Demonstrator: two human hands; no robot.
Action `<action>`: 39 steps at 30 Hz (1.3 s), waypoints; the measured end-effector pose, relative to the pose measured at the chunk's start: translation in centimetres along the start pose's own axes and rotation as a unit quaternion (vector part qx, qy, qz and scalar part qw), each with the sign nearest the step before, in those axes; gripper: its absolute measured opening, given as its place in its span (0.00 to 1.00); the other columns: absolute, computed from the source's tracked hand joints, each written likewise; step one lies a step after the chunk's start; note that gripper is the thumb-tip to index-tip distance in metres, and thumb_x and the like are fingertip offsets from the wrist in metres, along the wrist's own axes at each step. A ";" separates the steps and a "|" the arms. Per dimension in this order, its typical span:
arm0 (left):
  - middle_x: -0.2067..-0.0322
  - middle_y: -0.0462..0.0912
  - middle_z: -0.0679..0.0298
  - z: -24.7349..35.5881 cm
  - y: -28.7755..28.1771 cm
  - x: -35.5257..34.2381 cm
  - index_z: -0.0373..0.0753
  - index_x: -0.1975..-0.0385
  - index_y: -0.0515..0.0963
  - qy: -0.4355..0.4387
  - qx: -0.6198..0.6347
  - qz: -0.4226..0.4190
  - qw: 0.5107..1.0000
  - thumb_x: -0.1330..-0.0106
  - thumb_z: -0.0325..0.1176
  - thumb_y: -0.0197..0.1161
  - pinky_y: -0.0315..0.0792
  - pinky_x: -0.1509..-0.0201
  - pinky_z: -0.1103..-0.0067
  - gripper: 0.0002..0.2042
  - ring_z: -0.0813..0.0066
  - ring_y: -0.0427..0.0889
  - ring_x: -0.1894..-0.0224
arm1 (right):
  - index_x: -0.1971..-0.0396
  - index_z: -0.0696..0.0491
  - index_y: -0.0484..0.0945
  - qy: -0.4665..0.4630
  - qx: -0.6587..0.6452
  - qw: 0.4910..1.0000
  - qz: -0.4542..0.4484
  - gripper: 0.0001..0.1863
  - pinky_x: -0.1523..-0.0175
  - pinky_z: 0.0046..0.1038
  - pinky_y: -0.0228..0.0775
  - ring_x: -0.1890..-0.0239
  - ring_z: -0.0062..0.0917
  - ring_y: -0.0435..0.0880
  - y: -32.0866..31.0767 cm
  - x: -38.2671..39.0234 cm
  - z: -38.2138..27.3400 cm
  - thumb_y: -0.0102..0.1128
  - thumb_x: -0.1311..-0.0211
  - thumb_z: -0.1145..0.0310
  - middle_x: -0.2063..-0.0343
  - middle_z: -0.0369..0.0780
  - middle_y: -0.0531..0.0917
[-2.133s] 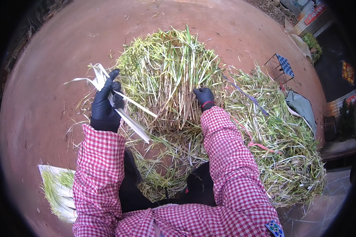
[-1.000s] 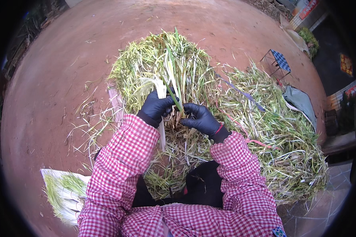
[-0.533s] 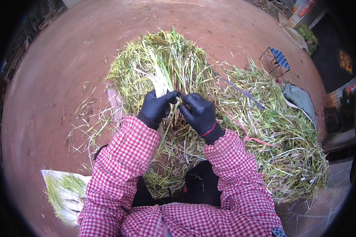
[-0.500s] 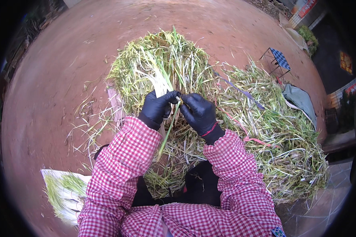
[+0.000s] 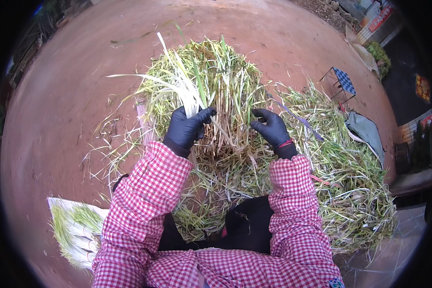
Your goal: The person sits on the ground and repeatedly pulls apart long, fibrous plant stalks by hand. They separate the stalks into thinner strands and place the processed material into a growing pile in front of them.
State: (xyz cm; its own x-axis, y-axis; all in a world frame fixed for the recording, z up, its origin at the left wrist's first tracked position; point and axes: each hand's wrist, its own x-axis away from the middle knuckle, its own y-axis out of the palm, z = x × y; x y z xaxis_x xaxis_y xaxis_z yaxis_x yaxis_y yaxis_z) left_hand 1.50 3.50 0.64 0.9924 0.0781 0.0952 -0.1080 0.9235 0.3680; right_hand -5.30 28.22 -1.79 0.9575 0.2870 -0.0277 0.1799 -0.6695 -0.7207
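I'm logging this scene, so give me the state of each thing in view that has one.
Left hand, closed around stalks.
Right hand, partly open.
Stalks, bunched, tops splayed.
Middle heap, loose, stems roughly aligned.
Right heap, tangled.
Lower-left bundles, laid on a pale sheet.
Stool, standing.
Purple strap, lying across the right heap.
Grey cloth, lying at the right heap's edge.

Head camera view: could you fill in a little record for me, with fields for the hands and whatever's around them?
Left hand: black-gloved, gripping pale stalks
Right hand: black-gloved, thumb and forefinger apart, nothing visibly gripped
Ahead: stalk heap, green and brown
Right: second heap, tangled
Lower left: white sheet bearing green-and-white bundles
Farther right: blue checked stool
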 end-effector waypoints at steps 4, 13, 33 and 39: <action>0.82 0.75 0.69 -2.1 1.5 1.0 0.37 0.69 0.77 -0.052 0.027 -0.059 0.997 0.44 0.32 0.62 0.57 0.89 0.89 0.06 0.86 0.65 0.89 | 0.67 0.60 0.76 -0.137 -0.431 0.891 -0.044 0.17 0.66 0.23 0.69 0.74 0.18 0.76 4.7 -0.5 -5.5 0.62 0.48 0.61 0.77 0.37 0.79; 0.82 0.74 0.70 1.6 -3.3 -0.5 0.31 0.63 0.74 0.014 0.081 0.052 0.995 0.40 0.35 0.56 0.57 0.87 0.92 0.12 0.89 0.63 0.89 | 0.68 0.50 0.77 0.107 0.317 0.941 -0.048 0.12 0.61 0.30 0.69 0.69 0.32 0.79 -0.6 1.2 3.7 0.59 0.55 0.65 0.71 0.43 0.79; 0.86 0.64 0.74 0.1 -3.2 -2.2 0.40 0.70 0.69 -0.053 0.317 0.016 0.947 0.35 0.40 0.49 0.57 0.85 0.90 0.10 0.85 0.64 0.83 | 0.59 0.58 0.75 -0.025 -0.410 0.888 -0.204 0.12 0.58 0.18 0.68 0.65 0.14 0.75 6.0 5.4 -7.3 0.53 0.40 0.70 0.68 0.33 0.79; 0.88 0.62 0.73 1.7 -6.5 -3.9 0.38 0.71 0.68 0.033 0.391 0.022 0.919 0.34 0.38 0.49 0.54 0.86 0.90 0.10 0.85 0.61 0.86 | 0.62 0.58 0.76 -0.049 -0.394 0.898 -0.187 0.10 0.61 0.16 0.67 0.68 0.12 0.74 4.5 5.8 -1.7 0.55 0.41 0.69 0.72 0.31 0.79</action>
State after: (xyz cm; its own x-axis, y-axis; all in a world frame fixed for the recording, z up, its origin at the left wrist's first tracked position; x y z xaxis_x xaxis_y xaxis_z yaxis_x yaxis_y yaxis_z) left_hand -1.75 -3.43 -0.59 0.9846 0.1557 0.0796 -0.1326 0.3681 0.9203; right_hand 1.48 25.70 -4.02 0.7797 0.6256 0.0260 0.6252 -0.7802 0.0216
